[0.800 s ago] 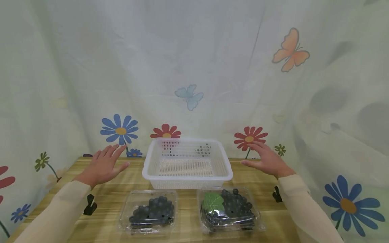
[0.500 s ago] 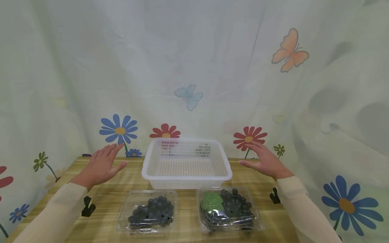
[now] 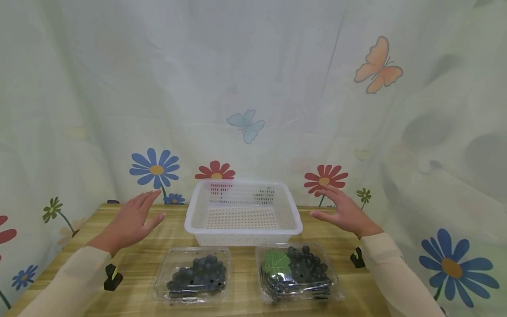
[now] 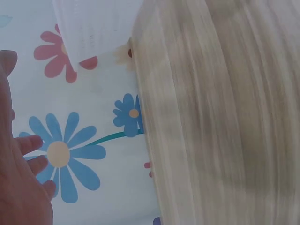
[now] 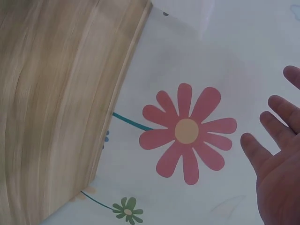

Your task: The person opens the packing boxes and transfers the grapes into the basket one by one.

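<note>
My left hand [image 3: 128, 222] is held over the left part of the table, fingers spread and holding nothing. On the other side my right hand [image 3: 346, 211] hovers with thumb and fingers apart, also holding nothing. Between the two hands stands a white plastic basket [image 3: 243, 237] with slotted walls and a perforated floor; nothing lies in it. Closer to me are two clear plastic boxes of dark grapes: the left box [image 3: 174, 259], and the right box [image 3: 259, 264], which has a green leaf [image 3: 277, 263] at its left side. The left wrist view shows part of the basket [image 4: 96, 28] at its top.
A wood-grain table [image 3: 245, 273] carries everything. Behind it hangs a pale curtain [image 3: 277, 79] printed with flowers and butterflies. A black clip [image 3: 112, 278] shows beside the left sleeve, and another black clip [image 3: 357, 258] beside the right sleeve.
My left hand has shifted slightly left and toward me. The right hand has barely moved. The basket and both grape boxes stay where they were.
</note>
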